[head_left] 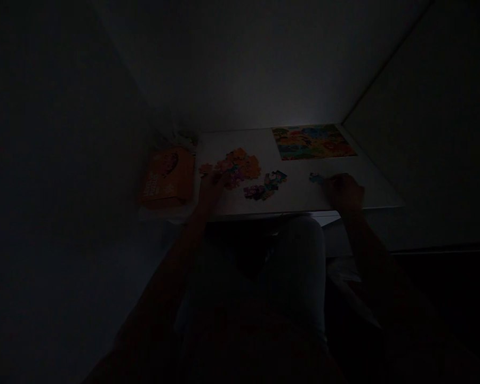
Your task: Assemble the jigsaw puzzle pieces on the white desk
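Observation:
The view is very dark. A white table (296, 194) carries a heap of loose orange and pink puzzle pieces (240, 162) and a small joined cluster of pieces (266, 185). My left hand (211, 188) reaches into the near edge of the heap; its fingers look curled on the pieces, though what they hold is too dim to make out. My right hand (344, 191) rests on the table with its fingers closed beside a small blue puzzle piece (316, 177) that it touches. A colourful reference picture (312, 141) lies at the back right.
An orange puzzle box (168, 177) sits at the table's left end, with something pale behind it. Walls close in on the left, back and right. My lap and legs are under the front edge of the table.

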`<state>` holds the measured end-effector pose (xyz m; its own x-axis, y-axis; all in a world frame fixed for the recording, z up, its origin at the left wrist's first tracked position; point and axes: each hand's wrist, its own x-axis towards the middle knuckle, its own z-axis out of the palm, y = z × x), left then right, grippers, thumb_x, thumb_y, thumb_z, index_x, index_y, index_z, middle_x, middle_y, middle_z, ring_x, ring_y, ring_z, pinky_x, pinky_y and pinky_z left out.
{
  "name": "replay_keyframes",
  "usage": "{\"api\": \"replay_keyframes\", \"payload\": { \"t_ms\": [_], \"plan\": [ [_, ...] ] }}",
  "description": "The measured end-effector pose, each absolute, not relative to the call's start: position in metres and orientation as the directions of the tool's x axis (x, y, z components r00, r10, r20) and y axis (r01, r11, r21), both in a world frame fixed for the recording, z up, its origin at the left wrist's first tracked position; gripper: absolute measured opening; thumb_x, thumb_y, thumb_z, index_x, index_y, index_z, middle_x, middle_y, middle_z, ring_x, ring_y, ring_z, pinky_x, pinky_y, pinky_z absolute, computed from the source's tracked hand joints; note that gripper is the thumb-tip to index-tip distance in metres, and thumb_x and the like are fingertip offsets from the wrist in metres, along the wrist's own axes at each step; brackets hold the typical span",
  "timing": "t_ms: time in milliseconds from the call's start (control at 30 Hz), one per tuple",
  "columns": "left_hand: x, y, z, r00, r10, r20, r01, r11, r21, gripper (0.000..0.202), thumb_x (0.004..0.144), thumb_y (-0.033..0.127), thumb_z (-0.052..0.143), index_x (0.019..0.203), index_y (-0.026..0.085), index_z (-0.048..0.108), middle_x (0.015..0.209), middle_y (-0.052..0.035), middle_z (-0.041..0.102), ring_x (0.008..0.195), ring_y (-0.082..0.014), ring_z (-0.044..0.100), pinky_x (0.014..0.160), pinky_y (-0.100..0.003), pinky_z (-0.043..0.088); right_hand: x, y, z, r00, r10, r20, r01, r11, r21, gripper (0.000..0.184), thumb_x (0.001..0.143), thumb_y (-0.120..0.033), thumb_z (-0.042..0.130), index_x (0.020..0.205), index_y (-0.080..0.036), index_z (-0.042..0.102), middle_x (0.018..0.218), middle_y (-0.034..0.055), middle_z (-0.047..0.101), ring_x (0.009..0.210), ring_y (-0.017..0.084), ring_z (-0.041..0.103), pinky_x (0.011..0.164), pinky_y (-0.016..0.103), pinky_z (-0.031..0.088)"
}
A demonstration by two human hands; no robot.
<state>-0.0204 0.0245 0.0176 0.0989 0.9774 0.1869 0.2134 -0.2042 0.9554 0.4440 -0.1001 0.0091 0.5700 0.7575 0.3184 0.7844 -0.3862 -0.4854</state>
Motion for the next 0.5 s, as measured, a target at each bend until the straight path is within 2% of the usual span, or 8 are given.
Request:
{"api": "replay_keyframes", "payload": {
  "t_ms": [100, 167, 233, 267, 367, 500],
  "plan": [
    [-0.022, 0.009, 0.010, 0.109, 0.984, 0.142, 0.163, -0.158, 0.974, 0.029, 0.108, 0.048, 0.087, 0.101, 0.022, 0.077, 0.100, -0.0098, 0.087, 0.093, -0.0241, 0.082, 0.083, -0.035, 0.065, 0.437, -0.105, 0.014, 0.523, 0.759, 0.387, 0.799, -0.279, -0.532, 0.026, 0.102, -0.049, 0.061, 0.105, -0.026, 0.073, 0.115, 0.0215, 0.084, 0.109, 0.041, 0.079, 0.112, 0.065, 0.058],
    [-0.022, 0.003, 0.008, 0.135, 0.980, 0.147, 0.143, -0.166, 0.976, 0.032, 0.105, 0.050, 0.090, 0.102, 0.022, 0.076, 0.101, -0.0099, 0.087, 0.092, -0.0241, 0.082, 0.082, -0.035, 0.065, 0.419, -0.106, 0.015, 0.472, 0.776, 0.419, 0.810, -0.193, -0.554, 0.027, 0.104, -0.047, 0.059, 0.106, -0.025, 0.075, 0.116, 0.0218, 0.083, 0.106, 0.039, 0.079, 0.104, 0.060, 0.062],
    [-0.021, 0.001, 0.006, 0.165, 0.972, 0.165, 0.131, -0.188, 0.973, 0.032, 0.105, 0.051, 0.090, 0.107, 0.022, 0.077, 0.102, -0.0090, 0.087, 0.093, -0.0237, 0.083, 0.086, -0.035, 0.065, 0.386, -0.104, 0.015, 0.374, 0.828, 0.418, 0.821, -0.087, -0.564, 0.031, 0.107, -0.052, 0.062, 0.111, -0.025, 0.078, 0.118, 0.0188, 0.083, 0.100, 0.034, 0.077, 0.093, 0.052, 0.065],
    [-0.020, 0.000, 0.005, 0.171, 0.970, 0.173, 0.136, -0.197, 0.971, 0.033, 0.105, 0.052, 0.091, 0.108, 0.022, 0.078, 0.102, -0.0085, 0.087, 0.094, -0.0235, 0.082, 0.087, -0.035, 0.065, 0.365, -0.102, 0.014, 0.299, 0.857, 0.419, 0.826, -0.013, -0.564, 0.033, 0.108, -0.055, 0.066, 0.112, -0.027, 0.081, 0.119, 0.0161, 0.082, 0.100, 0.032, 0.076, 0.094, 0.049, 0.065],
    [-0.019, 0.002, 0.002, 0.192, 0.968, 0.162, 0.151, -0.192, 0.970, 0.036, 0.100, 0.052, 0.095, 0.106, 0.022, 0.076, 0.103, -0.0073, 0.086, 0.095, -0.0231, 0.082, 0.090, -0.035, 0.064, 0.298, -0.089, 0.012, 0.017, 0.902, 0.431, 0.752, 0.273, -0.601, 0.037, 0.115, -0.059, 0.068, 0.123, -0.028, 0.086, 0.126, 0.0151, 0.082, 0.098, 0.032, 0.076, 0.105, 0.056, 0.064],
    [-0.019, 0.002, 0.001, 0.193, 0.973, 0.126, 0.068, -0.142, 0.988, 0.039, 0.094, 0.049, 0.099, 0.106, 0.021, 0.074, 0.106, -0.0080, 0.087, 0.095, -0.0240, 0.085, 0.093, -0.038, 0.068, 0.242, -0.066, 0.010, -0.060, 0.905, 0.422, 0.662, 0.352, -0.662, 0.035, 0.117, -0.060, 0.070, 0.123, -0.029, 0.085, 0.121, 0.0151, 0.083, 0.111, 0.037, 0.078, 0.111, 0.058, 0.063]
  ]
}}
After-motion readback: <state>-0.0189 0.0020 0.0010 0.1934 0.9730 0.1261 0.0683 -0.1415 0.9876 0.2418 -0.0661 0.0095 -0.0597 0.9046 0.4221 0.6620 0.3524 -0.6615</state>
